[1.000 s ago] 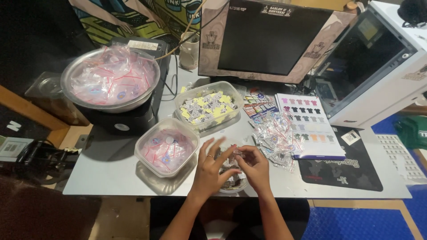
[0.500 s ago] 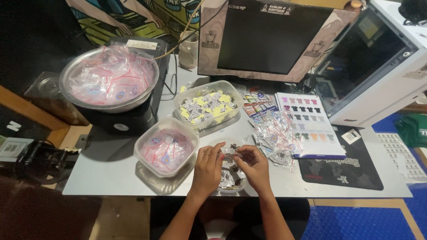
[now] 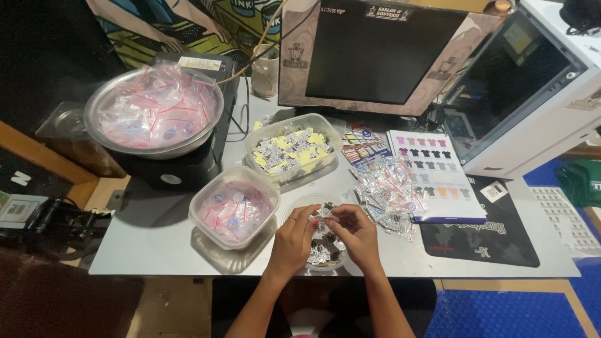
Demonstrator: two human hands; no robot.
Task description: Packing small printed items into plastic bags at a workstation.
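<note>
While both of my hands are meeting over the round clear dish (image 3: 294, 213) at the near edge of the grey table (image 3: 156, 244), I am pinching a small silvery piece (image 3: 324, 214) between them. My left hand (image 3: 293, 241) is curling in from the left with its fingertips narrowed onto the piece, and my right hand (image 3: 358, 235) is closing on it from the other side, fingers bent and close together. That piece is sitting just above the dish, which is holding a heap of dark and silvery bits (image 3: 322, 247) partly hidden under my hands. Just to the left of my left hand, a square clear tub (image 3: 233, 205) is holding small bags with pink and red marks. Behind the dish, a longer clear tub (image 3: 293, 149) is filled with yellow and white printed tags. To the right of my right hand, a loose pile of small clear packets (image 3: 385, 194) is lying on the table, partly overlapping a printed sheet of shirt colours (image 3: 438, 169). Farther back on the left, a metal bowl (image 3: 153, 109) full of clear bags is resting on a black box (image 3: 169, 172). A dark screen (image 3: 382, 53) is standing at the back, well apart from my hands.
</note>
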